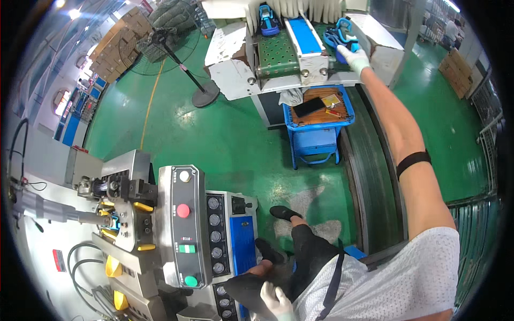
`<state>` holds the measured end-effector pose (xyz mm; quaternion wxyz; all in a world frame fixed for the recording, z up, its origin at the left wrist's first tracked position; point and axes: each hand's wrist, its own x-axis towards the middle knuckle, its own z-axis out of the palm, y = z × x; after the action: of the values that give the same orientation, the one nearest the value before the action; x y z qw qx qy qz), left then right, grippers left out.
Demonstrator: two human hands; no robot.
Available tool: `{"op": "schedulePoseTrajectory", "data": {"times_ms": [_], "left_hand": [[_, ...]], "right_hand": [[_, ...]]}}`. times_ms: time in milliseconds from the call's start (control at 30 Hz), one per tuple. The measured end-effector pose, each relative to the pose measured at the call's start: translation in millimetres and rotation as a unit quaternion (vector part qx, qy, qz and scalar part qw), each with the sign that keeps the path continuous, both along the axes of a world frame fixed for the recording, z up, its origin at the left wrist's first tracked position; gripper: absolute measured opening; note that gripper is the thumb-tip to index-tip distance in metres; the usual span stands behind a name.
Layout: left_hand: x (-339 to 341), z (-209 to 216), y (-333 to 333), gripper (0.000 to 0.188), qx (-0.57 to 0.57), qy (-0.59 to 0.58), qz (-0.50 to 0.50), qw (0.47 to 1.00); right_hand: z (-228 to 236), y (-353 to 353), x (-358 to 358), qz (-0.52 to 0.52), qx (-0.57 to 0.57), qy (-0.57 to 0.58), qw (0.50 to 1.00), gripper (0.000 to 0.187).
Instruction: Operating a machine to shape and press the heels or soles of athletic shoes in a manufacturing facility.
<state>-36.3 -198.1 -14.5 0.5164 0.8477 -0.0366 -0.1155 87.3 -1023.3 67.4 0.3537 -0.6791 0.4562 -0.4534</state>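
My right hand [353,58], in a white glove, reaches far out to the right belt of a conveyor and grips the near end of a blue sandal [340,35] with light-blue straps. Its fingertips are partly lost against the sandal. A second blue sandal [269,21] lies on the left belt [277,52], below a curtain of pale strips. Low in the view, my left hand [277,300], also gloved in white, hangs beside my thigh. Its fingers are loosely bent and apart, with nothing visible in them.
A machine with a button panel [184,224] and gauges stands at the left; a light-blue piece [114,222] sits in its clamps. A blue stool [319,125] carries a phone [309,107]. A floor fan [206,94] stands beyond. A dark-green track [369,171] runs along my right.
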Motion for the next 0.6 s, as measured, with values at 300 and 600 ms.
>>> {"op": "schedulePoseTrajectory", "data": {"times_ms": [300, 600], "left_hand": [[2.0, 14.8, -22.6, 0.037, 0.037, 0.059, 0.037, 0.997], [7.2, -7.5, 23.9, 0.04, -0.035, 0.047, 0.106, 0.993]], "right_hand": [[35.8, -46.5, 11.0, -0.089, -0.054, 0.449, 0.887, 0.109], [-183.9, 270.7, -47.5, 0.239, -0.027, 0.123, 0.963, 0.054]]}}
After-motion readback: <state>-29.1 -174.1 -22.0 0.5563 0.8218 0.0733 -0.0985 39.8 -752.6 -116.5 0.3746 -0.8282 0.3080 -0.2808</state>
